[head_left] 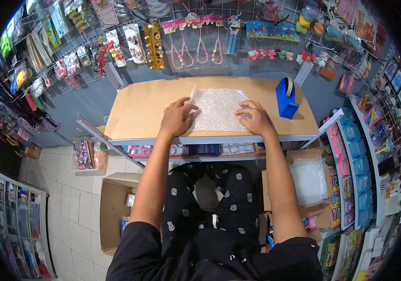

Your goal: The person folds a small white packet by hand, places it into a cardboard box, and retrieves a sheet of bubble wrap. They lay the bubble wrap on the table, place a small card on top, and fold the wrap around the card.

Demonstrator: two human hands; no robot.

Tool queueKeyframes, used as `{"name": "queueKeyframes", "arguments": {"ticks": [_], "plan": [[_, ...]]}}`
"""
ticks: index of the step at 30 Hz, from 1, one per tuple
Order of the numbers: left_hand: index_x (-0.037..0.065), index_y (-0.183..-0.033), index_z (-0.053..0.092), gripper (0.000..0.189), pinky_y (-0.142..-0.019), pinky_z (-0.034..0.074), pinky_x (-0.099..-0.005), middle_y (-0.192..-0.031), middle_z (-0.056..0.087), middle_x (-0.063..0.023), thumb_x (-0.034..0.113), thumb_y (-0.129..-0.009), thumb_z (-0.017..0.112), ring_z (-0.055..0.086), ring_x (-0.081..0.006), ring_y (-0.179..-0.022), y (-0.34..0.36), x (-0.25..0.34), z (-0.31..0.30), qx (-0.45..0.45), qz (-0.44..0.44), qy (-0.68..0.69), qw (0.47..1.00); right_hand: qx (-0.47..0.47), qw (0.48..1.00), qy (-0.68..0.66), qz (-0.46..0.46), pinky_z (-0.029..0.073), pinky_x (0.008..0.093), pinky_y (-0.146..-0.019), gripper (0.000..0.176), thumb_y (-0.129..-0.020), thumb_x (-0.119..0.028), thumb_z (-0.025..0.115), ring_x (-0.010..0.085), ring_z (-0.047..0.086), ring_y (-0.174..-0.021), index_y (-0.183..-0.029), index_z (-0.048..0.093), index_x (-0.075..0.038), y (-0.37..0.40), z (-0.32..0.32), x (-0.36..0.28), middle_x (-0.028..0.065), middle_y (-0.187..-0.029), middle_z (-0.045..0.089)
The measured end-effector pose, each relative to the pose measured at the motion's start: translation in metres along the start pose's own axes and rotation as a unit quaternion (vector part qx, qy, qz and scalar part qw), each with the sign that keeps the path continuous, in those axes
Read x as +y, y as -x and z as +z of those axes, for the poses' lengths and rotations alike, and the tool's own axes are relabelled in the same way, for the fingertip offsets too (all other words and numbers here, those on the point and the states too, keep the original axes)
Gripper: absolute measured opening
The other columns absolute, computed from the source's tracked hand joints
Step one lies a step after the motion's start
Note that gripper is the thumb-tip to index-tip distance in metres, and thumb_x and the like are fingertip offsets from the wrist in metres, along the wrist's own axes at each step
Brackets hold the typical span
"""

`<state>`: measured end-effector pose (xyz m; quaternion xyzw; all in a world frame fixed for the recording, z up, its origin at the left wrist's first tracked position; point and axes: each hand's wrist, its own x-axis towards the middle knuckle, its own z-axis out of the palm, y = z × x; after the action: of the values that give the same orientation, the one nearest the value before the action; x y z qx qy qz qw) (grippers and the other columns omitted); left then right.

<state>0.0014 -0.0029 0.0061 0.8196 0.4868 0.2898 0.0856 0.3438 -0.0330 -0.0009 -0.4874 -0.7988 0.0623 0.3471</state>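
A sheet of clear bubble wrap (217,110) lies flat on the wooden tabletop (139,107). At its left edge rests my left hand (179,118), its fingers spread and slightly curved over the border. My right hand (255,119) touches the right edge in the same way, fingers apart. Neither hand grips anything that I can see. To the right of the sheet a blue tape dispenser (286,99) stands on the table, with a roll of tape in its top.
Behind the table, packaged accessories hang on a wire rack (238,23). An open cardboard box (111,210) is on the floor at left, near a plastic bin (89,157). More bubble wrap (309,180) sits in a box at right, beside shelves with blue baskets (356,147).
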Motion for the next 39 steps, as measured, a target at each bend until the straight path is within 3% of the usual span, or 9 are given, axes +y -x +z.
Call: {"name": "queueKeyframes", "arguments": {"ticks": [9,12,18,39], "plan": [[0.029,-0.114,0.080,0.022,-0.111,0.041,-0.0504,-0.149,0.058,-0.0042,0.037,-0.097,0.068,0.056,-0.0308,-0.134,0.000,-0.005,0.004,-0.011,-0.004,-0.012,1.000,-0.004,1.000,-0.001,0.021,0.045,0.0424,-0.111,0.015,-0.088,-0.024,0.074,0.0308,0.061,-0.127,-0.098,0.085,-0.018,-0.002,0.005,0.004,0.0093,-0.131,0.069],[0.024,-0.114,0.080,0.023,-0.109,0.044,-0.0511,-0.146,0.061,-0.0091,0.035,-0.098,0.067,0.061,-0.0343,-0.128,0.001,-0.002,0.002,0.004,0.015,-0.032,0.999,-0.010,0.999,0.001,0.035,0.045,0.0416,-0.112,0.017,-0.088,-0.025,0.074,0.0307,0.060,-0.128,-0.099,0.085,-0.019,-0.003,0.005,0.004,0.0090,-0.133,0.068],[0.030,-0.114,0.081,0.024,-0.113,0.038,-0.0503,-0.149,0.059,-0.0046,0.040,-0.099,0.066,0.052,-0.0306,-0.138,0.000,-0.002,0.003,-0.019,-0.013,-0.028,0.999,-0.027,0.998,0.006,0.059,0.044,0.0413,-0.113,0.019,-0.088,-0.026,0.074,0.0314,0.059,-0.130,-0.101,0.086,-0.021,-0.003,0.002,0.000,0.0089,-0.136,0.067],[0.028,-0.111,0.082,0.022,-0.112,0.041,-0.0509,-0.146,0.062,-0.0085,0.039,-0.097,0.068,0.056,-0.0331,-0.134,0.000,0.000,0.004,-0.003,-0.011,-0.039,0.999,-0.037,0.998,0.017,0.044,0.043,0.0411,-0.113,0.020,-0.090,-0.022,0.072,0.0325,0.059,-0.131,-0.105,0.085,-0.017,-0.002,0.001,-0.001,0.0106,-0.139,0.065]]}}
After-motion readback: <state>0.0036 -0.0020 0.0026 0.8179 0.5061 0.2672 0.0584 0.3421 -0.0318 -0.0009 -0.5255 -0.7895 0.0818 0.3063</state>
